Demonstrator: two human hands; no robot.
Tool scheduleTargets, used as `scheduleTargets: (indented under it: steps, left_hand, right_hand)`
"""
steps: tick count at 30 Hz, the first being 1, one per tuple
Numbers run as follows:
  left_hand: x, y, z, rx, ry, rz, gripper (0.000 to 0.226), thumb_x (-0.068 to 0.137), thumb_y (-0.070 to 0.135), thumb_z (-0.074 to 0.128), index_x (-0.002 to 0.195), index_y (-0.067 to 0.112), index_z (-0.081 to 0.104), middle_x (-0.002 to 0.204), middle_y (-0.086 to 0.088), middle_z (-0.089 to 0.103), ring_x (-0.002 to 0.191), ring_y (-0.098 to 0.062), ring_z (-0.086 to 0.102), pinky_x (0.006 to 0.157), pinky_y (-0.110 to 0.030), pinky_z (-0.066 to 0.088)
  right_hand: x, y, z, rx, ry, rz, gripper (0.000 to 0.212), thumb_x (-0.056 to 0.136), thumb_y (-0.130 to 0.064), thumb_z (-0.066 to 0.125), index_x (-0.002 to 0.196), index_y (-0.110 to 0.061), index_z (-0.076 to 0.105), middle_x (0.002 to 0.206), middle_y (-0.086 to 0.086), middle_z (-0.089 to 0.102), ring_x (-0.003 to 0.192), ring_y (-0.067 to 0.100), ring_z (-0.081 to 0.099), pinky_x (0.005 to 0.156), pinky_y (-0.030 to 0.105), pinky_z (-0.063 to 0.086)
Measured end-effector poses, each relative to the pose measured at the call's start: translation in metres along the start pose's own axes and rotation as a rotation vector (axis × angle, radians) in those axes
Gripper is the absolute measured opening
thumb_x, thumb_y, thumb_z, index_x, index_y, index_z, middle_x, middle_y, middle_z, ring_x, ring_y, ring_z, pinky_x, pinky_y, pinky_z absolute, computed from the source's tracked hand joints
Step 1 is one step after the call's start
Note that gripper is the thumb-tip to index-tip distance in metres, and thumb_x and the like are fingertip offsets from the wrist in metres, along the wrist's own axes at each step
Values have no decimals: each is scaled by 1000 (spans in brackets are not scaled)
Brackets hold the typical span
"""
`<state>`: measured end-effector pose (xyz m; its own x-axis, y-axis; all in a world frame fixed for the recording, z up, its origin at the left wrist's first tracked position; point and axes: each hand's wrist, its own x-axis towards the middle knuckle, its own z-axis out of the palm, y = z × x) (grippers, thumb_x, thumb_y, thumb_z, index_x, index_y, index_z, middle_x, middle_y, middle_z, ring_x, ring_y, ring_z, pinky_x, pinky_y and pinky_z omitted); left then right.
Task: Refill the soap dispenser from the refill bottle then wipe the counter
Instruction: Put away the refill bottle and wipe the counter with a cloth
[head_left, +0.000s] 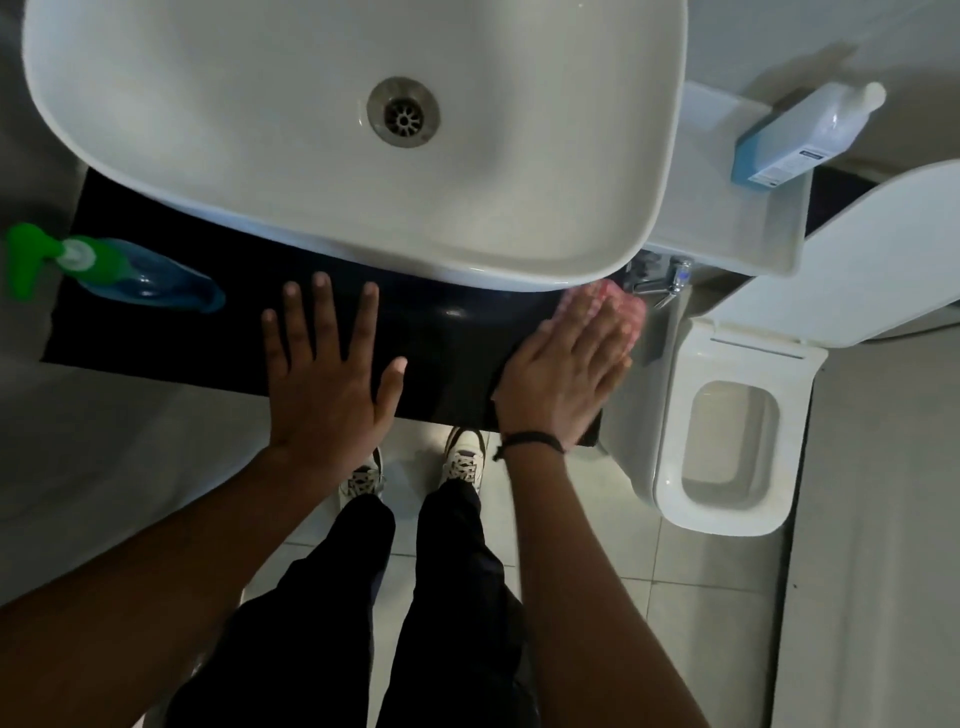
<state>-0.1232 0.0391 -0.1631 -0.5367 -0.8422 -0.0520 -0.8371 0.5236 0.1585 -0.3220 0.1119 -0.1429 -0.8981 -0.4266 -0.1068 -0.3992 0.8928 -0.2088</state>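
The soap dispenser (135, 273), blue with a green pump, stands at the left end of the black counter (171, 338). A pale blue refill bottle (800, 137) with a white cap lies on the toilet cistern lid at the upper right. My left hand (327, 374) rests flat on the counter in front of the basin, fingers spread, holding nothing. My right hand (563, 379) presses flat on a pink cloth (608, 304) at the counter's right end; most of the cloth is hidden under the hand.
A large white basin (519, 218) with a metal drain sits on the counter. Right of the counter is a chrome valve (665, 278) and a white toilet (727, 467) with its seat down. My legs and shoes stand on the tiled floor below.
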Motion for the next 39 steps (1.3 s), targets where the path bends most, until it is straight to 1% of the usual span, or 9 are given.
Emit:
scheduleTargets:
  steps: [3, 7, 11, 13, 18, 22, 28, 35, 39]
  left_hand:
    - [-1, -6, -1, 6, 11, 33, 79, 108, 63, 26, 173, 24, 6, 178, -24, 5, 163, -51, 4, 130, -63, -1]
    - [-3, -16, -4, 11, 20, 54, 77, 110, 58, 27, 173, 18, 11, 178, -22, 10, 164, -47, 10, 131, -63, 7]
    - [-5, -15, -6, 2, 29, 33, 71, 111, 48, 27, 173, 16, 14, 178, -23, 12, 164, -46, 11, 131, -65, 10]
    - [-5, -15, -6, -9, 30, 30, 71, 111, 47, 28, 173, 18, 12, 178, -22, 11, 164, -45, 10, 131, -64, 8]
    - [-4, -16, -5, -31, 15, 25, 71, 110, 49, 26, 173, 20, 8, 179, -22, 9, 164, -46, 8, 131, -64, 6]
    - [-4, -15, -4, -30, -2, 15, 72, 111, 51, 24, 173, 20, 8, 179, -21, 7, 165, -46, 7, 132, -62, 2]
    - [-4, -19, -6, -34, -14, 24, 69, 113, 50, 24, 173, 21, 8, 179, -20, 7, 165, -44, 6, 132, -63, 5]
    - [-5, -19, -6, -61, -42, 20, 71, 111, 53, 23, 173, 24, 5, 179, -20, 5, 165, -46, 5, 131, -65, 3]
    - [-4, -19, -7, -50, -38, 35, 70, 112, 52, 24, 173, 24, 7, 179, -20, 5, 165, -45, 4, 132, -64, 3]
  right_hand:
    - [-32, -38, 12, 8, -15, -178, 59, 107, -40, 25, 159, -13, 27, 166, 17, 31, 157, 38, 21, 126, 55, 20]
    - [-58, -68, 23, 46, -131, -404, 60, 106, -40, 25, 162, -19, 23, 169, 14, 25, 159, 35, 9, 129, 54, 9]
    - [-48, -32, 18, -59, -238, -989, 61, 107, -42, 29, 165, -26, 19, 173, 3, 19, 161, 26, 2, 128, 50, 9]
    - [-31, 0, 12, -105, -252, -1100, 60, 107, -41, 29, 166, -31, 17, 173, 0, 16, 161, 23, 3, 128, 50, 10]
    - [-19, 56, -2, -123, -113, -455, 63, 107, -40, 29, 166, -28, 12, 174, 6, 11, 161, 26, 3, 128, 52, 13]
    - [-54, -8, 15, 51, -10, -17, 62, 108, -46, 17, 166, -25, 8, 173, 10, 12, 160, 30, 5, 128, 53, 12]
    - [-77, -26, 22, -70, -218, -712, 59, 109, -50, 21, 165, -35, 12, 174, 3, 11, 161, 27, 4, 129, 51, 7]
    - [-58, -4, 14, -63, -69, -151, 61, 107, -59, 13, 164, -39, 7, 173, 8, 8, 160, 34, 3, 127, 58, 11]
    - [-81, -26, 25, -78, -153, -578, 61, 108, -53, 17, 165, -39, -1, 172, 5, -2, 160, 32, 2, 128, 53, 3]
